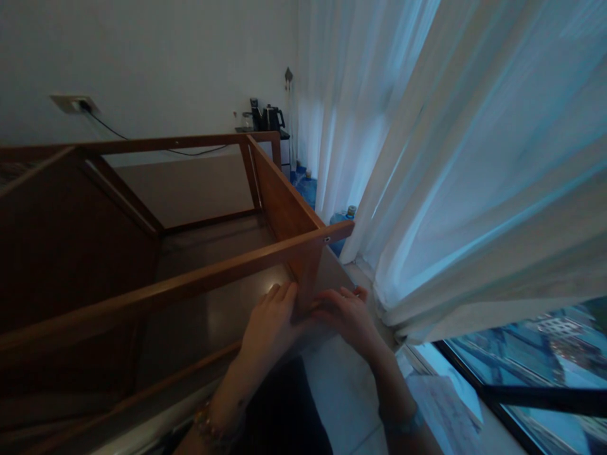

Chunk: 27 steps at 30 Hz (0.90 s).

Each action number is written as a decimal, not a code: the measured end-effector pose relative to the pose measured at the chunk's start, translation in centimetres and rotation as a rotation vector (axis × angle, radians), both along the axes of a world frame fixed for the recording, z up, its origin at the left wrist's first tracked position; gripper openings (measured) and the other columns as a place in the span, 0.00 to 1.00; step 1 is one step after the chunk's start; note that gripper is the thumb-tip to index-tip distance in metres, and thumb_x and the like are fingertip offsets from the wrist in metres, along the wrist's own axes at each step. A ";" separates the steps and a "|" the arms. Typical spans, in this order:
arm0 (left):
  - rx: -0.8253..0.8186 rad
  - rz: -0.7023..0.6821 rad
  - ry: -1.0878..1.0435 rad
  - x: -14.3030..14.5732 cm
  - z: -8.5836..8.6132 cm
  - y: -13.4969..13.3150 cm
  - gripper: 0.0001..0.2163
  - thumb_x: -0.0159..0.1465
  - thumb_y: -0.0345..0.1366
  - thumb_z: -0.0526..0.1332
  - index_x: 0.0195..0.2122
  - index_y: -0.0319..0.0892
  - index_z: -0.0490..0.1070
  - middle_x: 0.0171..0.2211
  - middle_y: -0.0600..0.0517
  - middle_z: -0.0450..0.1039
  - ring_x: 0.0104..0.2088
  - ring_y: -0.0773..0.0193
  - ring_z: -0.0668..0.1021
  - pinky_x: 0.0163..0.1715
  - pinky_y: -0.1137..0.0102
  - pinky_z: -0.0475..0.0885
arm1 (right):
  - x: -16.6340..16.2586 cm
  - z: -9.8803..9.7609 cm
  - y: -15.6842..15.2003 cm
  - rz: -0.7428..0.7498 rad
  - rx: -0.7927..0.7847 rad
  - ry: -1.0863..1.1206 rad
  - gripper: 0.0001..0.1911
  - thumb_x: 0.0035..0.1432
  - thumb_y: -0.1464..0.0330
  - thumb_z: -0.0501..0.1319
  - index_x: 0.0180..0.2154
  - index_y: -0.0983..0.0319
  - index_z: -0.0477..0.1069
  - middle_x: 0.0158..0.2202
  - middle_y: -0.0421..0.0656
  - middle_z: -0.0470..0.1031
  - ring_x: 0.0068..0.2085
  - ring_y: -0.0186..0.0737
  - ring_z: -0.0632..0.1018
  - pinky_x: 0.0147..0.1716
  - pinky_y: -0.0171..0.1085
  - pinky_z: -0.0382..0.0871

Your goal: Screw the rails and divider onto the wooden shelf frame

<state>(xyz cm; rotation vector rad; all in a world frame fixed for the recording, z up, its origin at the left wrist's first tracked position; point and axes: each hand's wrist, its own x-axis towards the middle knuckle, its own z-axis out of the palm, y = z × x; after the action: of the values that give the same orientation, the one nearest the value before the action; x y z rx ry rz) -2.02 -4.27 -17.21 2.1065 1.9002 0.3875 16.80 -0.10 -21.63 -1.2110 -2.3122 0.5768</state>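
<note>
A brown wooden furniture frame (203, 268) with rails and panels fills the left and middle of the view. Its near corner post (310, 278) comes down between my two hands. My left hand (272, 316) is closed around the left side of this post, fingers bent over its edge. From the right, my right hand (348, 313) is closed on the same post with bent fingers. The thumbs and the post's lower end are dim and partly hidden. A metal fitting (327, 239) sits in the top rail above the hands.
White curtains (408, 189) hang along the right, with a blue water bottle (342, 218) at their foot. A black kettle (272, 118) stands at the back. A plugged-in cord (107, 125) runs from the wall socket. Papers (441, 404) lie by the window at lower right.
</note>
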 end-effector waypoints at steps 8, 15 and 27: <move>0.027 -0.004 0.018 -0.2 -0.7 -0.3 0.20 0.62 0.49 0.60 0.50 0.42 0.65 0.47 0.45 0.72 0.48 0.53 0.75 0.45 0.64 0.70 | 0.4 0.1 0.1 0.044 -0.040 0.035 0.11 0.63 0.60 0.60 0.46 0.53 0.72 0.38 0.39 0.75 0.41 0.39 0.73 0.43 0.39 0.61; 0.098 0.009 0.075 0.0 -0.9 -0.5 0.22 0.65 0.54 0.52 0.48 0.41 0.66 0.44 0.45 0.73 0.44 0.53 0.76 0.39 0.64 0.71 | 0.4 0.2 -0.4 0.026 -0.039 0.044 0.14 0.69 0.60 0.52 0.52 0.52 0.69 0.39 0.41 0.74 0.42 0.40 0.72 0.47 0.42 0.58; 0.085 -0.029 -0.029 -0.2 -0.6 -0.7 0.19 0.67 0.51 0.51 0.47 0.41 0.64 0.43 0.46 0.73 0.42 0.53 0.78 0.38 0.64 0.71 | -1.0 -3.7 -7.6 -0.384 0.089 0.230 0.17 0.70 0.63 0.43 0.53 0.61 0.62 0.40 0.47 0.73 0.42 0.41 0.74 0.45 0.42 0.68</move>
<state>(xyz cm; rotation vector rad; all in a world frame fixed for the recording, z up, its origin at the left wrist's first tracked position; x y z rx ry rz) -2.23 -5.00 -17.78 2.1670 1.8658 0.4983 15.76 -7.75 -25.35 -1.4172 -1.8335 0.4428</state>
